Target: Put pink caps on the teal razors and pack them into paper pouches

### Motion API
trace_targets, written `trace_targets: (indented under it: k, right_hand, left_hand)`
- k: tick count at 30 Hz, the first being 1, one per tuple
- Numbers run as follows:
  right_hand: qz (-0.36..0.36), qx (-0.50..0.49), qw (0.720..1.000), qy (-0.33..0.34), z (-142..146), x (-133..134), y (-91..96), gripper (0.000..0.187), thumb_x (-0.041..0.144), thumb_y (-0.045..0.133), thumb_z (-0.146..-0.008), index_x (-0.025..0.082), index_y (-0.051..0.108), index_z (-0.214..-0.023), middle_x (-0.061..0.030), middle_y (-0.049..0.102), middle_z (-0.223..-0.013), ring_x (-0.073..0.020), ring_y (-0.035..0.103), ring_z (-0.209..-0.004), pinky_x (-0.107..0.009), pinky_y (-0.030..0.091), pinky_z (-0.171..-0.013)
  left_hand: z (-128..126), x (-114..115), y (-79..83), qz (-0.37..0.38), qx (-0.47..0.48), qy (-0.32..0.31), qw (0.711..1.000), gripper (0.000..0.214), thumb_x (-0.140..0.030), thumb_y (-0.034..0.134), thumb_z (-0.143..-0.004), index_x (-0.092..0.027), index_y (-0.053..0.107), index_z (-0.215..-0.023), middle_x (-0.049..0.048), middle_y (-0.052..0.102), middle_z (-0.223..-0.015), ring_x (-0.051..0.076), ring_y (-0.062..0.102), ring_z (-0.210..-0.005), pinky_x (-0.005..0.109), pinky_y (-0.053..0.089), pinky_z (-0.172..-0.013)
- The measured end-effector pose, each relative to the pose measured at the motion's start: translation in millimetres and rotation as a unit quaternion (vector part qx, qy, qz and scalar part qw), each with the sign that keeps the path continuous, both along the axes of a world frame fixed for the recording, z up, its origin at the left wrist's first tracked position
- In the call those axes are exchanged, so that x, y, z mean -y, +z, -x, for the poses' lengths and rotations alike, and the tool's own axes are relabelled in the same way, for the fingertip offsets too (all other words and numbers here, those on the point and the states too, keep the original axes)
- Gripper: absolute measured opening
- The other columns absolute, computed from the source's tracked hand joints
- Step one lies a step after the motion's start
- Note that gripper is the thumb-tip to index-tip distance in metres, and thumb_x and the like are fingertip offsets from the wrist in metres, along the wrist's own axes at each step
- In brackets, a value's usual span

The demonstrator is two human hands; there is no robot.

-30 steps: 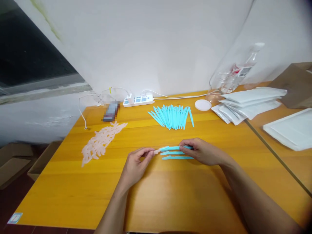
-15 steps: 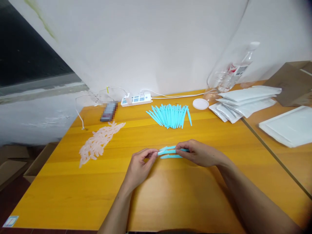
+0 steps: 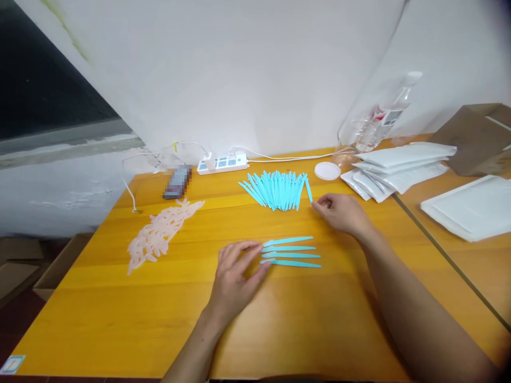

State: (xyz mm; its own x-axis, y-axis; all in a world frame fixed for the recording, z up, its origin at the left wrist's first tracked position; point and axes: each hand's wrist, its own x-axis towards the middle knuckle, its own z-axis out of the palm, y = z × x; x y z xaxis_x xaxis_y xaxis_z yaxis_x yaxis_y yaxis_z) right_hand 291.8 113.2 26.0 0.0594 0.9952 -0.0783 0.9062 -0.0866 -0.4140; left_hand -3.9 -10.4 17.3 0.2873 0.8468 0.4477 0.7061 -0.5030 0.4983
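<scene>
Several slim turquoise plastic sticks [image 3: 290,251] lie side by side in a short row on the yellow wooden table [image 3: 159,319]. My left hand [image 3: 235,276] rests flat beside their left ends, fingers stretched out and touching the tips. My right hand [image 3: 343,213] hovers farther back, fingers loosely curled and empty, right next to the lower end of the rightmost stick of a fanned pile of turquoise sticks [image 3: 277,190].
A heap of pale pink plastic pieces [image 3: 162,234] lies at the left. At the back are a phone [image 3: 178,182], a white power strip [image 3: 219,163] with cables and a white lid [image 3: 327,170]. White pouches [image 3: 399,167], a plastic bottle [image 3: 379,119] and a cardboard box [image 3: 475,138] stand at the right.
Both hands let go of the stick they held; it now lies in the row. My right hand moved back toward the fanned pile, and my left hand flattened beside the row.
</scene>
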Motion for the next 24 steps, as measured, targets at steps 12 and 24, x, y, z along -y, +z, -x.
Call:
trace_targets:
  k: [12,24]
  right_hand:
    - [0.054,0.095,0.992,-0.071,-3.4,-68.2,-17.1,0.022,0.032,0.065,-0.076,0.012,0.074,-0.079,-0.0177,0.073,-0.076,-0.0297,0.07,-0.081,-0.036,0.051,-0.072]
    - [0.129,-0.011,0.989,-0.077,-44.0,-35.3,-4.4,0.024,0.042,0.064,-0.076,0.019,0.067,-0.072,-0.0069,0.069,-0.067,-0.0226,0.065,-0.067,-0.032,0.044,-0.061]
  left_hand:
    - [170.1,18.8,14.1,-0.003,0.015,0.324,0.946,0.025,-0.043,0.062,-0.09,-0.021,0.072,-0.091,0.0053,0.073,-0.097,0.022,0.068,-0.091,0.038,0.053,-0.092]
    - [260.9,32.2,-8.7,0.169,-0.027,0.384,0.907,0.042,-0.055,0.063,-0.081,-0.022,0.075,-0.104,0.0057,0.077,-0.103,0.023,0.072,-0.084,0.032,0.057,-0.077]
